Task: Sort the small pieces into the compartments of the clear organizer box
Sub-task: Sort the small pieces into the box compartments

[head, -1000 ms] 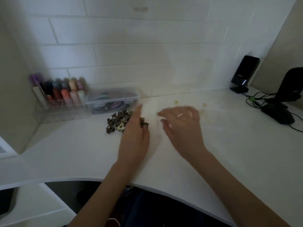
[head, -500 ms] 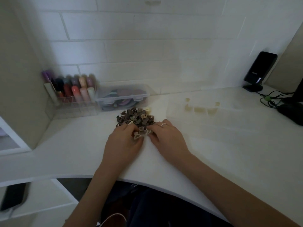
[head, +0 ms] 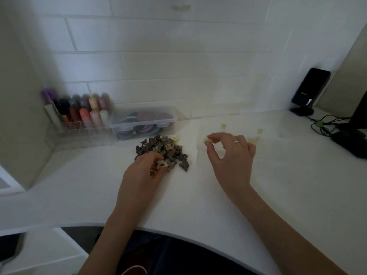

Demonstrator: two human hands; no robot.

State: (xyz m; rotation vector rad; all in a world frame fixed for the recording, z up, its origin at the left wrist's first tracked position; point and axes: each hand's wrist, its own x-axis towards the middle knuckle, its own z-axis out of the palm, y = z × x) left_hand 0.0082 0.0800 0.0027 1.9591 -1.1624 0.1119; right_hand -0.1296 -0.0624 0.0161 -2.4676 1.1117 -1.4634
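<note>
Pale piece [head: 206, 139] pinched in right hand [head: 230, 153]; release low over clear organizer box [head: 268, 155]. Left hand [head: 143, 173] fingers curled, sifting pile [head: 162, 151].

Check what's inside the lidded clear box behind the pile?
The lidded clear box holds flat round pieces in purple, mauve and dark blue, stacked and overlapping. Its latches and blur hide the rest; the count and what lies underneath can't be told.

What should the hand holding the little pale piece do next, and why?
Probably lower it and let go. The right hand pinches a pale piece over the near-left part of the clear organizer box, where other pale pieces already lie. The left hand is in the pile.
</note>
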